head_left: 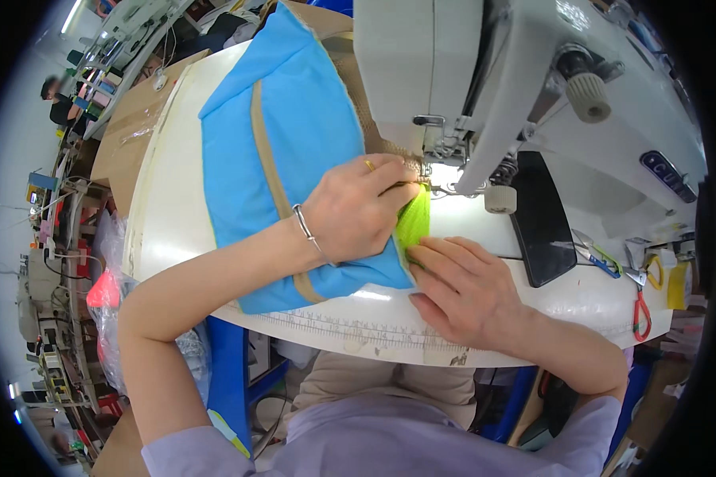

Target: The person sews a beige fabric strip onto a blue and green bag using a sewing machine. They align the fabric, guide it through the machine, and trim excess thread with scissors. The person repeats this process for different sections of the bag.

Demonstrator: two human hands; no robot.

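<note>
A sky-blue fabric piece (290, 135) with a tan strip lies on the white machine table (350, 326), brown mesh along its far edge. My left hand (358, 208), wearing a ring and silver bangle, is curled closed, pinching the fabric close to the sewing machine's needle and foot (428, 167). Neon yellow-green fabric (413, 222) shows beneath the blue edge. My right hand (465, 294) has its fingers bent together on the near right edge of the blue and neon layers, holding them against the table; its fingertips are partly hidden.
The machine head (414, 56) fills the upper right. A black phone (539, 222), small snips (601, 262) and red-handled scissors (643, 314) lie at the right. Cardboard (131, 135) and clear plastic bags (111, 238) sit at the left. A person (64, 107) is among machines at the far left.
</note>
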